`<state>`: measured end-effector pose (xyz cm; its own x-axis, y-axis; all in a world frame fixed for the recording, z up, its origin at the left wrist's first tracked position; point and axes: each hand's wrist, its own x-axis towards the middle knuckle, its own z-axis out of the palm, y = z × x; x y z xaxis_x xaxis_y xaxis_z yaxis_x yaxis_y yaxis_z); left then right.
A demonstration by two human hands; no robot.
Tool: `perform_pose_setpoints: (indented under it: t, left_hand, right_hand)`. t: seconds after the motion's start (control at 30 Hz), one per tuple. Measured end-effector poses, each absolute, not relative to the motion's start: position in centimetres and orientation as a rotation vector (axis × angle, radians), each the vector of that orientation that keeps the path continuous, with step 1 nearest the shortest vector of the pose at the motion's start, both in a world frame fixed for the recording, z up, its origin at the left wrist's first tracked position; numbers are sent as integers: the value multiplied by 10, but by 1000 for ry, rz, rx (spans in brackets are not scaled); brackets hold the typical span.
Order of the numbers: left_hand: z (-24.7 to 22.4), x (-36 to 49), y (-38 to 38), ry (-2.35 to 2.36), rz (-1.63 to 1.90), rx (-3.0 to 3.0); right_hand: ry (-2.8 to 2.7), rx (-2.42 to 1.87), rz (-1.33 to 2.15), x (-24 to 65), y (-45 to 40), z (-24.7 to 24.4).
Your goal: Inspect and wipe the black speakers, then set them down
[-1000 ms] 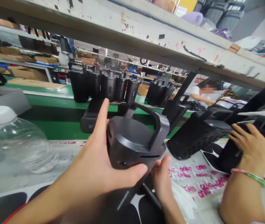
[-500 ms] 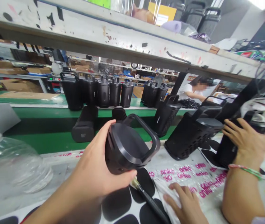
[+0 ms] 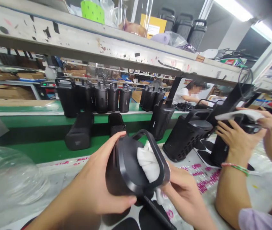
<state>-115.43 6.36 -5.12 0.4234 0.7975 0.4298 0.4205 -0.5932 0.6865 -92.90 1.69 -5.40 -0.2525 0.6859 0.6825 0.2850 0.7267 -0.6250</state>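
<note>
My left hand (image 3: 97, 179) is wrapped round the side of a black speaker-like unit (image 3: 131, 159), which tilts so that its top and loop handle face me. At the unit's right side, my right hand (image 3: 186, 191) is closed on a white cloth (image 3: 149, 163). Part of that cloth passes through the handle and lies against the top, while another bit hangs below. Some of my right fingertips are hidden behind the handle. Under the unit, a dark-handled tool (image 3: 158, 212) lies over black rounded pads (image 3: 126, 223) on a white sheet.
A clear plastic jug (image 3: 13, 179) stands at the left. Several black units (image 3: 101, 97) line the green ledge (image 3: 42, 148), with others (image 3: 188, 135) at the right. A co-worker's hands (image 3: 238, 143) hold a unit and a white cloth there. A shelf (image 3: 78, 38) spans above.
My right hand has risen from the bench to the unit, bringing the white cloth through its handle. The unit stays in my left hand. The co-worker's hands appear further left as the view shifts.
</note>
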Motion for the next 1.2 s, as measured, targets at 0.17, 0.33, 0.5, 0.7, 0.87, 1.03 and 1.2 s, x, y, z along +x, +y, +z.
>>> perform_pose_setpoints:
  t: [0.17,0.33,0.5,0.7,0.87,1.03,1.2]
  left_hand:
    - [-56,-1161,75,807,1028,2141]
    - [-50,-1168,90,739,1087,2143]
    - [-37,-1152,89,947,1089,2054]
    - [-36,-1117,79,1204,949,2204]
    - [-40,-1109,68,1328,968,2307]
    - [-44,-1101,59,1363,1047,2356]
    - [-47,-1091,54,1075,1191,2585]
  right_hand:
    - [-2180,-409,689,-930,41,-27]
    - [-2292,-456,558,-948,68,-15]
    - [-2011,-861,520,-940,74,-47]
    - [-1450,-1234,418,-897,38,-121]
    - [-957,-1439,272,-876,-8,-138]
    - [-1096,-1252,-102,-918,-29,-68]
    - [-1816,-1243,-176,-963,14,-22]
